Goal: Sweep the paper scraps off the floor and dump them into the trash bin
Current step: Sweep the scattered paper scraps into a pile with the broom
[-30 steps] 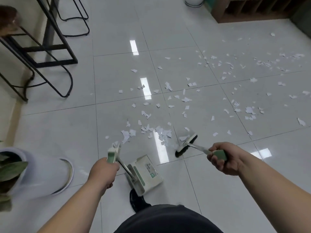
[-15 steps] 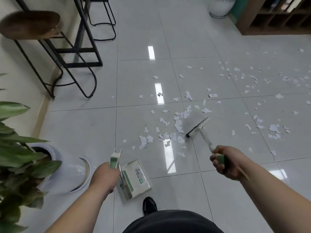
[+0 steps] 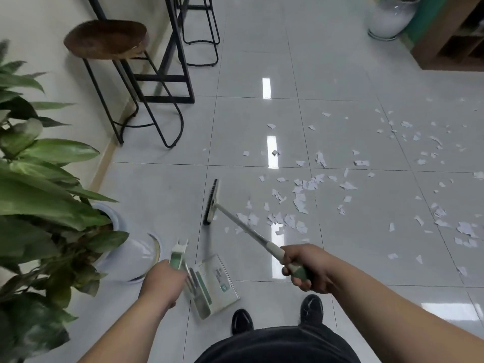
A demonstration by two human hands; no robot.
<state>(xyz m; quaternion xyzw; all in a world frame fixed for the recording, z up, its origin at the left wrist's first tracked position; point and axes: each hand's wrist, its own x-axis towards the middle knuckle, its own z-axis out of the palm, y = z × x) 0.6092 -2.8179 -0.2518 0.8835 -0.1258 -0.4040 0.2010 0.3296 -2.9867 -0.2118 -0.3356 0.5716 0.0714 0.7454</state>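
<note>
1. Paper scraps: small white torn pieces, flat on the glossy tiled floor, thickest at 12 o'clock, thinning toward 2.
2. Broom: pale handle with a green end in my right grip, dark-bristled head at the scraps' 9 o'clock.
3. Dustpan: white and green, tilted, its upright handle in my left grip, at 11 o'clock.

Left hand, right hand — both gripping

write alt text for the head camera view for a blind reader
A person's right hand holds a long-handled broom, its head left of paper scraps scattered on the tile floor; the left hand holds a dustpan. A potted plant and a stool are at left.
</note>
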